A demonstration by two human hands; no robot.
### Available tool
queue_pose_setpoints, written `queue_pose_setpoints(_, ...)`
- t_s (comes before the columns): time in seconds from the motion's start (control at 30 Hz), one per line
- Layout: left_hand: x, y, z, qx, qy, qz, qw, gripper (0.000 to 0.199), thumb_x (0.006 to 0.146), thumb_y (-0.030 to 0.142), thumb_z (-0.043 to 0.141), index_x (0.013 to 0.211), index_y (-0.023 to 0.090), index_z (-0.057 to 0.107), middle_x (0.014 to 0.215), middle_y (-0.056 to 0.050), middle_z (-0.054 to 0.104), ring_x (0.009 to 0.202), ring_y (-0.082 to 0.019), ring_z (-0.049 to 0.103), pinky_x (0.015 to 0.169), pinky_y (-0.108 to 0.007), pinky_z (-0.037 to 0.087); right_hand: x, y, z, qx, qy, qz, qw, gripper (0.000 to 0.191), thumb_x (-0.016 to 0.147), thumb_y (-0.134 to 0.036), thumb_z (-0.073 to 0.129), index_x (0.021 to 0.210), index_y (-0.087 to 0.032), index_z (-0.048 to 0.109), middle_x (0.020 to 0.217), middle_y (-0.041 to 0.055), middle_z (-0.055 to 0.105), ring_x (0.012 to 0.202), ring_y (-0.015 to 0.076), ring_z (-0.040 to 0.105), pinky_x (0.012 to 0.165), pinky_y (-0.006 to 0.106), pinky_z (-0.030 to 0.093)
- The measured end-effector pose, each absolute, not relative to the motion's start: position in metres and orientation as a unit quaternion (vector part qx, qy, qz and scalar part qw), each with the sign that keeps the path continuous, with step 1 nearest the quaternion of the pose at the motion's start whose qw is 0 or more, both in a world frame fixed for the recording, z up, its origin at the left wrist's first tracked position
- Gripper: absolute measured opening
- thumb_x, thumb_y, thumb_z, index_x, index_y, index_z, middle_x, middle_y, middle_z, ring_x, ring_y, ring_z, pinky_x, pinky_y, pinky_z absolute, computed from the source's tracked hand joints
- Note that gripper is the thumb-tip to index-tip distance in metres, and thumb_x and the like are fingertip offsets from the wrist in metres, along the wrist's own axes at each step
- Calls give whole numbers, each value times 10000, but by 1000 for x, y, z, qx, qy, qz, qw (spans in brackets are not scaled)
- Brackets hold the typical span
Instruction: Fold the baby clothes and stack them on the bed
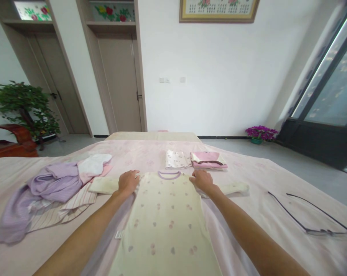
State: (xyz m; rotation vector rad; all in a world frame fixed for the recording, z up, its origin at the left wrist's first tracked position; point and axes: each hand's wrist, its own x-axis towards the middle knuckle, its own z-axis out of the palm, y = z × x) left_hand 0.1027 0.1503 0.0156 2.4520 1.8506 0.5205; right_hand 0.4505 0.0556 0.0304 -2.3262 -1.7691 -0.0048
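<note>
A pale yellow shirt [167,214] with small printed shapes and a lilac collar lies spread out, its sleeves stretched to both sides. At its left shoulder is my left hand [129,181], its fingers closed on the fabric. My right hand [202,181] pinches the right shoulder beside the collar. Just beyond the collar sit a folded white patterned cloth [176,159] and a folded pink garment [208,160].
A loose heap of lilac, white and striped clothes [56,182] lies at the left on the pink sheet [248,245]. Black-framed glasses [308,226] rest at the right. Beyond the sheet's far edge stand purple flowers [261,133] on the floor.
</note>
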Motion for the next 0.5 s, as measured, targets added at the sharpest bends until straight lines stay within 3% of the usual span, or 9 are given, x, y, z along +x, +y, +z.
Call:
queue_pose_setpoints(0.13,92,170,5,775,620,125,-7,242,839,349,535,949,214,702,985,-102,714,931,-273,648,819,-363,453,457,64,19,-792,-603,-8,100,220,867,-379,532,882,-218,680,935,63,702,933,228,599,753,309,382)
queue_pose_setpoints(0.27,93,175,6,769,627,118,-37,245,878,320,473,932,201,681,974,-108,708,939,-267,642,885,-405,417,460,74,21,-796,-597,-23,95,222,882,-370,518,908,-212,672,971,76,696,938,230,604,765,318,393)
queue_pose_setpoints(0.37,107,163,8,776,615,126,-63,289,897,283,447,1080,184,647,1128,-130,670,1100,-282,586,1040,-480,295,444,76,24,-788,-607,-54,91,257,892,-331,511,1004,-164,669,1093,149,665,1069,287,560,875,387,385)
queue_pose_setpoints(0.5,133,136,0,847,508,130,-80,477,969,412,339,1382,206,459,1487,-81,422,1406,-238,289,1153,-406,152,403,66,13,-734,-667,-86,98,435,956,-390,404,1314,-177,531,1404,137,498,1324,276,375,1074,408,255)
